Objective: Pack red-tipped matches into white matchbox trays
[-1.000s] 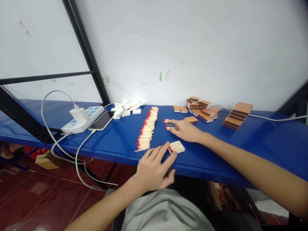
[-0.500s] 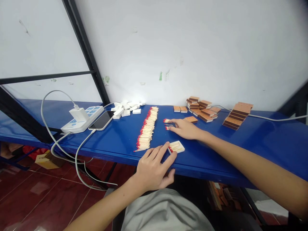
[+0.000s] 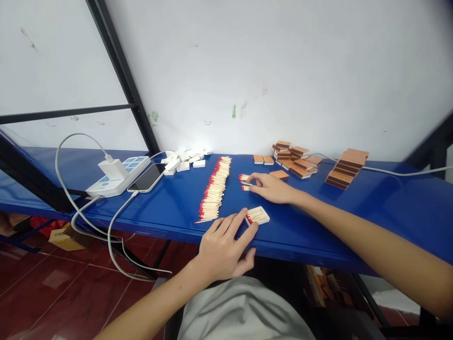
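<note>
Red-tipped loose matches (image 3: 243, 182) beside the match row (image 3: 214, 189) are now pinched by fingers of the right hand (image 3: 272, 188); the left hand (image 3: 222, 243) stays open against the tray (image 3: 260, 216).

One head-worn camera looks forward and down, close over the blue table (image 3: 354, 212), facing the wall (image 3: 283, 71).

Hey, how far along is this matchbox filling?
Done: brown boxes stacked at the back, though I can't tell whether they're filled. In hand: the left hand steadies a part-filled tray, and the right hand rests on a small bunch of matches. Left: a long row of matches and a pile of white trays.
</note>
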Demonstrator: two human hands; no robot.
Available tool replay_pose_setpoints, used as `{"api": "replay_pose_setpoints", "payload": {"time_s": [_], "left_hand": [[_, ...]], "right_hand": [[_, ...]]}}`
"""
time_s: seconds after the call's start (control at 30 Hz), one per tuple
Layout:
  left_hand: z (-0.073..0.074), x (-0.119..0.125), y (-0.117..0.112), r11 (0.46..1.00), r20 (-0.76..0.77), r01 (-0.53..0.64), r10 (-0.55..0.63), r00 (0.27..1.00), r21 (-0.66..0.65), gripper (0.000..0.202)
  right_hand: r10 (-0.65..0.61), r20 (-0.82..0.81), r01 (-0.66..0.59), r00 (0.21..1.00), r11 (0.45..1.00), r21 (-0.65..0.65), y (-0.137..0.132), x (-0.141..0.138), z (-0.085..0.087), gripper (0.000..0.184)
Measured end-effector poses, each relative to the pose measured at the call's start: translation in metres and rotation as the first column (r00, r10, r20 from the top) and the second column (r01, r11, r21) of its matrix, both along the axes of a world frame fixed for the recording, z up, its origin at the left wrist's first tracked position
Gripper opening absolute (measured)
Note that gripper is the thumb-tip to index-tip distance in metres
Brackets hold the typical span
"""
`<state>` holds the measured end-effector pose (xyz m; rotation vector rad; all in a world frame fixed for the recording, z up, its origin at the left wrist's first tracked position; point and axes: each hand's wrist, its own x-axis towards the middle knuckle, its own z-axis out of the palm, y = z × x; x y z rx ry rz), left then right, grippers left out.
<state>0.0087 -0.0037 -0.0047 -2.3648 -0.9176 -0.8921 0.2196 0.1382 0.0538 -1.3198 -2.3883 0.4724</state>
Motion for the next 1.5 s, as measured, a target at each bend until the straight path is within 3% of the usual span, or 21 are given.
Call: {"api": "replay_pose_setpoints", "payload": {"time_s": [0.63,1.03,1.5], "left_hand": [[-0.001,-0.001,0.001,1.000,-0.005,-0.001,0.001,1.000,-0.009,0.050],[0.000,-0.001,0.000,1.000,-0.004,0.004,-0.004,1.000,-0.012,0.051],[0.000,0.000,0.000,1.000,0.008,0.004,-0.004,1.000,-0.002,0.049]], "right_hand": [[0.112,-0.039,-0.109,0.993,0.992,0.058,0.016,0.003,-0.002,0.034],[0.108,-0.047,-0.105,0.993,0.993,0.056,0.023,0.009,-0.003,0.032],[0.094,0.023,-0.096,0.995,0.983,0.153,0.023,0.007,-0.005,0.035]]}}
